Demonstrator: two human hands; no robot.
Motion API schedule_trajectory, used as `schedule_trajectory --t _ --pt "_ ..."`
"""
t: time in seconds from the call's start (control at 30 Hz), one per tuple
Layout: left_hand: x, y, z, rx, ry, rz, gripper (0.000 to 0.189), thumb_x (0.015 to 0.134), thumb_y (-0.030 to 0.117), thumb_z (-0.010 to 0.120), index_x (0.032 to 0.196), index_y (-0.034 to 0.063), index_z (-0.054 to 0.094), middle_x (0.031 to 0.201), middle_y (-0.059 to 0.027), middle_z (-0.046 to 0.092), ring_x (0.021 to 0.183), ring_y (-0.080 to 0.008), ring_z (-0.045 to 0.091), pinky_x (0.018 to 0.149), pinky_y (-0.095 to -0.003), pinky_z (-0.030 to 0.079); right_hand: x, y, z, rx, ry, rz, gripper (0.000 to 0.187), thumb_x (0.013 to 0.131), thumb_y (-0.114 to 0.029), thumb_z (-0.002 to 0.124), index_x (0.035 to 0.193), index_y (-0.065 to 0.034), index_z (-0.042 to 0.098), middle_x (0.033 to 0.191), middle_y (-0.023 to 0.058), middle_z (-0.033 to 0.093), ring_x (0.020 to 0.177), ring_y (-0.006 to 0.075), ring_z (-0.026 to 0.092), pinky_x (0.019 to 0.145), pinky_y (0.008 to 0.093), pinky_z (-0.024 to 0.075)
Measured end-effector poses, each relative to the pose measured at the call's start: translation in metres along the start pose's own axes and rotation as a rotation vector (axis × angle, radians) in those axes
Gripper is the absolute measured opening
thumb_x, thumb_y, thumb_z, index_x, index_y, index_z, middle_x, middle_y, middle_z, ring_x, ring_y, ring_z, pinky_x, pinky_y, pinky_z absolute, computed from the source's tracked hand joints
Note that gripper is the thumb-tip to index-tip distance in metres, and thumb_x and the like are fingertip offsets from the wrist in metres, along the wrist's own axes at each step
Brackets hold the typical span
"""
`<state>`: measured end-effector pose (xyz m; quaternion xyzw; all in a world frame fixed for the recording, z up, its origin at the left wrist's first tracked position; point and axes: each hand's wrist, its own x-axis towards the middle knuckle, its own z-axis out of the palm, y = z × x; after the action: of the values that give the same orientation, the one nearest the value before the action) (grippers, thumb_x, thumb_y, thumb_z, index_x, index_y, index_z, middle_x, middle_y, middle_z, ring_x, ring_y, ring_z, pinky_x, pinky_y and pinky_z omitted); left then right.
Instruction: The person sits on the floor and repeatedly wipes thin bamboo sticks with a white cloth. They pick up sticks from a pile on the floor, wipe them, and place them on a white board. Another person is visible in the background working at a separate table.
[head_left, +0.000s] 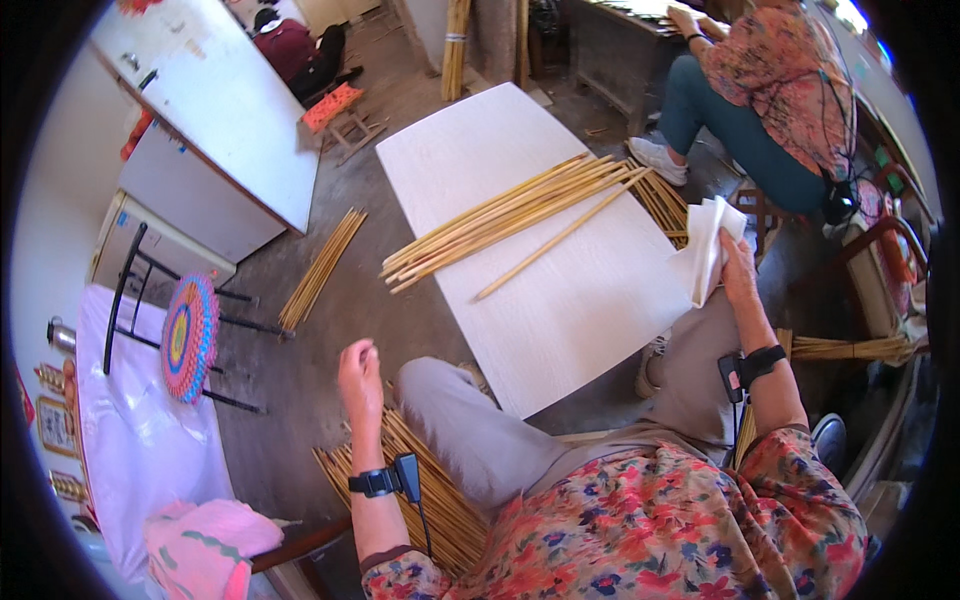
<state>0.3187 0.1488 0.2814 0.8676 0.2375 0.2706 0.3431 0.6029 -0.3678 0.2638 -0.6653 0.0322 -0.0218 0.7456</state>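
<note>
In my right hand (737, 262) is a folded white cloth (705, 247), held over the right edge of a low white table (585, 322). My left hand (361, 375) is raised off the table's left side, its fingers curled; whether anything is inside them I cannot tell. A loose bundle of thin, straw-coloured sticks (502, 217) lies across the tabletop, with ends past the left edge. One single stick (559, 236) rests apart from it, nearer to me. Beside my left thigh is a large pile of similar sticks (431, 487).
More sticks (322, 266) lie on the floor to the left, near a black stool with a crocheted cover (187, 337). Others (660, 195) are beyond the table's right edge. A co-worker (772, 97) sits at upper right; another person (296, 52) is farther back. A bundle (847, 347) lies right.
</note>
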Motion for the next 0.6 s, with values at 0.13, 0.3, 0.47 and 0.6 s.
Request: schedule_trajectory --t 0.13,0.3,0.47,0.6 --pt "0.044 0.06 0.07 0.143 -0.216 0.406 0.025 0.073 0.011 0.061 0.096 0.003 0.056 0.097 -0.0141 0.057 0.092 -0.0305 0.053 0.08 -0.0368 0.043 -0.01 -0.011 0.01 -0.038 -0.015 0.031 0.03 0.086 -0.029 0.053 0.105 -0.005 0.055 0.086 0.0016 0.059 0.074 0.0105 0.056 0.066 0.0242 0.0455" --pt "0.057 0.081 0.173 0.402 -0.461 0.319 0.037 0.071 0.022 0.065 0.102 0.0046 0.054 0.104 -0.013 0.054 0.098 -0.0298 0.051 0.08 -0.042 0.041 -0.016 -0.02 0.012 -0.028 0.039 0.099 0.029 0.085 -0.027 0.052 0.103 -0.0045 0.057 0.087 0.003 0.059 0.077 0.0121 0.055 0.071 0.0262 0.0434" --pt "0.055 0.084 0.237 0.492 -0.462 0.425 0.031 0.07 0.02 0.066 0.095 0.005 0.056 0.097 -0.0122 0.054 0.094 -0.0288 0.05 0.078 -0.0403 0.039 -0.016 -0.021 0.007 0.005 0.047 0.132 0.027 0.085 -0.025 0.052 0.103 -0.0051 0.057 0.087 0.0009 0.058 0.078 0.0102 0.053 0.072 0.0261 0.0423" --pt "0.056 0.08 0.257 0.58 -0.409 0.517 0.012 0.072 0.011 0.058 0.082 0.0046 0.056 0.086 -0.0107 0.053 0.086 -0.0276 0.05 0.073 -0.0399 0.038 -0.015 -0.021 0.004 -0.031 0.033 0.129 0.027 0.085 -0.024 0.053 0.103 -0.0041 0.057 0.087 0.0004 0.058 0.079 0.0097 0.052 0.073 0.0254 0.0408"
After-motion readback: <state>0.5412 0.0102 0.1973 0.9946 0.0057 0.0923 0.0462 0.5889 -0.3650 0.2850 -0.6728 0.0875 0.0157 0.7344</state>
